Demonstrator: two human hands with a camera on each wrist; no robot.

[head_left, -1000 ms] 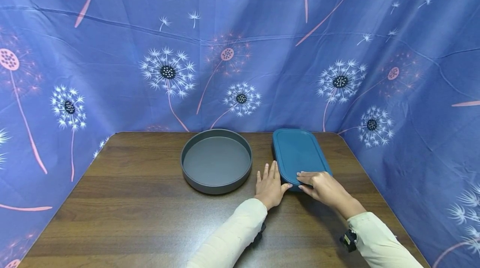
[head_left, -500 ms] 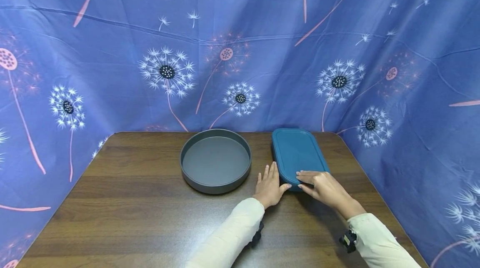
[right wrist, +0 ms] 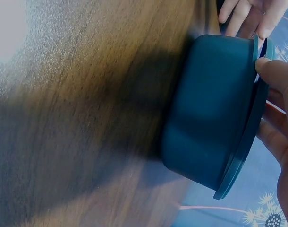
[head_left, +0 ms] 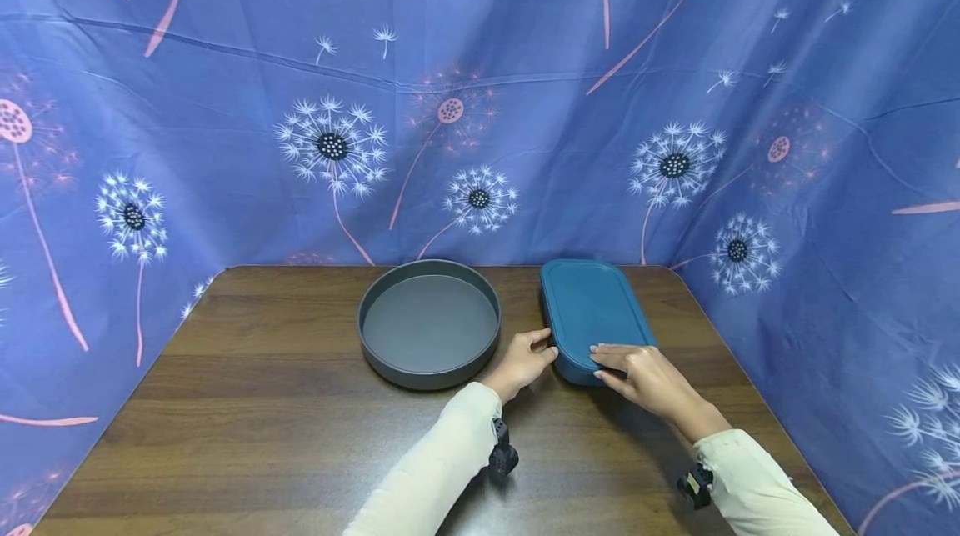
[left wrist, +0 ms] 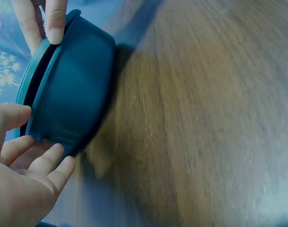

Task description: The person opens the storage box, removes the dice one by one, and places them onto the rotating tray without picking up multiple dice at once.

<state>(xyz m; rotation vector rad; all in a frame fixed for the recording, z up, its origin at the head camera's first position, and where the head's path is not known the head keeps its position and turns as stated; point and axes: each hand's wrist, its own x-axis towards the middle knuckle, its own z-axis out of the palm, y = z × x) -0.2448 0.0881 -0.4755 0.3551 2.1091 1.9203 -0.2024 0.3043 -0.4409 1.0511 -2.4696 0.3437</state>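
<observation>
A blue rectangular food container (left wrist: pixel 75 87) stands at the back right of the table, its matching lid (head_left: pixel 596 307) on top. In both wrist views a dark gap shows between lid and rim at the near end. My right hand (head_left: pixel 651 378) pinches the lid's near edge, thumb (right wrist: pixel 266 68) at the gap and fingers over the top. At the container's left side is my left hand (head_left: pixel 519 365). Its fingertips (left wrist: pixel 54 153) touch the side wall below the rim, slightly bent and spread, with the thumb (left wrist: pixel 19 113) at the gap.
Left of the container stands a round, dark grey baking pan (head_left: pixel 431 323) with a low wall. The wooden table (head_left: pixel 262 403) ends at the back and right against a blue curtain (head_left: pixel 525 127) printed with dandelions. Each sleeve carries a black wrist camera (head_left: pixel 504 448).
My left hand has shifted from lying flat along the container's side to touching its edge with bent fingers and thumb, drawn slightly left. The right hand keeps its hold on the lid.
</observation>
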